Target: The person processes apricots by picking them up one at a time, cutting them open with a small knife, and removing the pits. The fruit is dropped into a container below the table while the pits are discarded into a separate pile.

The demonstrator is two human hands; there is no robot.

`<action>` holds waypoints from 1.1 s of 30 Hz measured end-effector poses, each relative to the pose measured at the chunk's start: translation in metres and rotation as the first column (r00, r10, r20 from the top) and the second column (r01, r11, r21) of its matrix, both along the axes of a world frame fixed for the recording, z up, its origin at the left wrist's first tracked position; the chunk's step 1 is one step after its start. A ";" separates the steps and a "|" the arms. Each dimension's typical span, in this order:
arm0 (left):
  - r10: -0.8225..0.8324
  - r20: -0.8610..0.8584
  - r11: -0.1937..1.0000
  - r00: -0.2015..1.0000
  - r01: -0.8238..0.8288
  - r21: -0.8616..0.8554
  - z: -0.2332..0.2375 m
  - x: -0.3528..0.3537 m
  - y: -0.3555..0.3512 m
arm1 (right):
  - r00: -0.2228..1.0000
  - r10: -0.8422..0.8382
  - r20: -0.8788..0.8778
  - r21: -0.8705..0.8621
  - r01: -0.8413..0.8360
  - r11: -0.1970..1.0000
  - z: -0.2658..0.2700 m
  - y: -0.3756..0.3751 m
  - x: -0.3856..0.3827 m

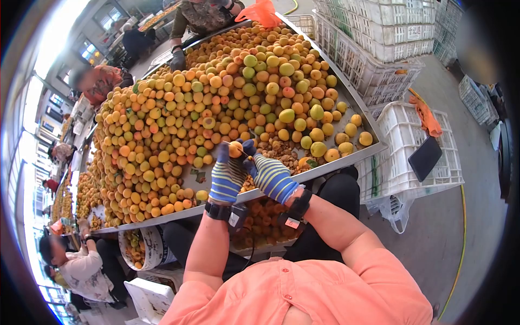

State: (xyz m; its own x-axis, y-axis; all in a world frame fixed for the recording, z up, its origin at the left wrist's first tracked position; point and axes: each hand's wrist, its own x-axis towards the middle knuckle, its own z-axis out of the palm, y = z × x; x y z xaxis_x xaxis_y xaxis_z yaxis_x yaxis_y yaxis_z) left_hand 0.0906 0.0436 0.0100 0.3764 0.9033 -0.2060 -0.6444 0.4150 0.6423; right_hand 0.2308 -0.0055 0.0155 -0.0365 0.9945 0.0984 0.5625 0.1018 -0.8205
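Note:
Both my hands wear striped blue, yellow and white gloves and meet over the near edge of a metal tray (346, 158) heaped with yellow-orange and greenish apricots (179, 108). My left hand (227, 176) is closed around an orange apricot (235, 149). My right hand (269, 173) is closed too, its fingers beside that fruit, with a thin pointed thing between the hands that is too small to name. Just beyond my right hand lies a pile of small brown pits (277, 153).
White plastic crates (379, 27) are stacked at the right; a nearer crate (387, 146) carries a dark flat object (426, 158) and an orange cloth (426, 115). Below the tray stands a white bucket (154, 246). Co-workers (203, 21) sit across and at the left.

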 end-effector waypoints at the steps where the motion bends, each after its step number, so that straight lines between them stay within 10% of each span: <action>1: 0.020 -0.025 1.000 0.999 -0.020 -0.014 0.003 0.003 -0.004 | 1.000 0.020 0.009 -0.022 -0.020 1.000 0.003 -0.002 0.001; 9: 0.143 -0.283 0.953 0.948 -0.055 0.298 0.001 -0.005 -0.002 | 0.994 0.066 0.090 0.026 -0.069 0.997 -0.017 -0.003 0.004; 13: -0.101 0.261 0.982 0.960 0.138 -0.129 -0.005 -0.010 0.001 | 0.996 0.014 0.092 0.019 -0.016 1.000 -0.009 -0.001 0.003; 22: 0.115 -0.527 0.916 0.842 0.115 0.385 0.002 -0.005 0.000 | 0.995 0.009 0.097 0.030 -0.012 0.999 -0.011 -0.002 0.007; 25: 0.111 -0.492 0.930 0.864 0.084 0.357 0.006 -0.005 0.000 | 0.999 0.020 0.047 0.026 -0.021 0.999 -0.011 -0.001 0.007; 30: -0.038 0.278 0.980 0.960 0.090 -0.180 0.008 0.007 -0.008 | 1.000 -0.006 0.007 0.057 0.006 0.998 -0.011 0.001 0.006; 33: -0.018 0.114 0.994 0.993 0.029 -0.103 0.004 0.009 -0.008 | 0.998 -0.004 0.062 0.080 -0.001 0.997 -0.017 -0.001 0.004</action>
